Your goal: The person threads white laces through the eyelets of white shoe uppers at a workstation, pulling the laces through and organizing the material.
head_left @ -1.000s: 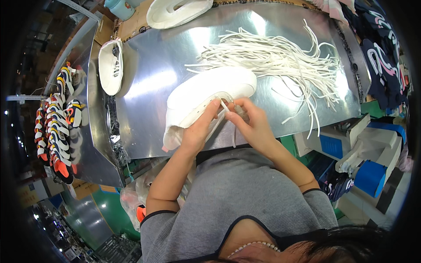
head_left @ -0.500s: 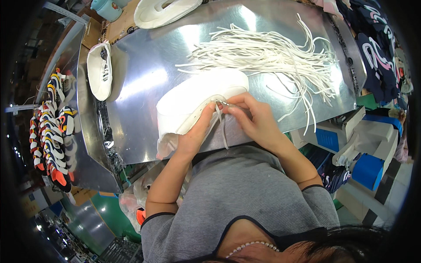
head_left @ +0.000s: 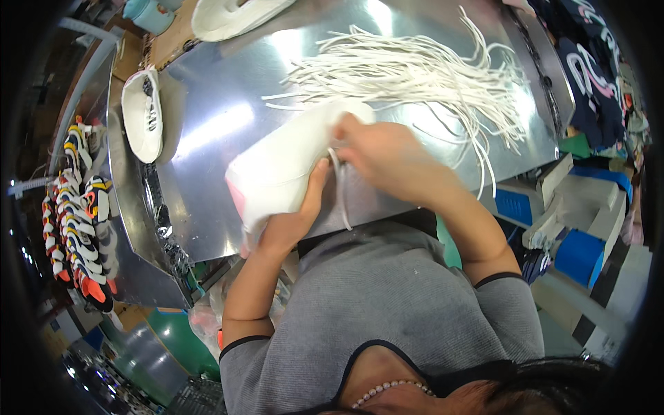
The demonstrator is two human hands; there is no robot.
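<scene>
My left hand [head_left: 290, 225] grips a white shoe upper [head_left: 277, 162] from its near side, thumb along its edge. The upper is tilted over the metal table and shows a pink patch at its left end. A white shoelace [head_left: 340, 194] hangs from the upper's right edge, between my hands. My right hand [head_left: 380, 155] is at the upper's right end, fingers curled together and blurred by motion; whatever is in them cannot be made out. Just beyond lies a loose pile of white shoelaces [head_left: 408, 76].
The shiny metal table [head_left: 200, 194] has raised sides. Another white shoe upper [head_left: 143, 128] stands at its left edge, and a white piece [head_left: 238, 19] lies at the far edge. Colourful shoe parts [head_left: 76, 235] hang at left; a blue-and-white machine [head_left: 577, 256] stands at right.
My right hand has lifted from the lace holes and moved up and left; the small metal tool seen in it is no longer visible. The upper has turned, showing its pink patch.
</scene>
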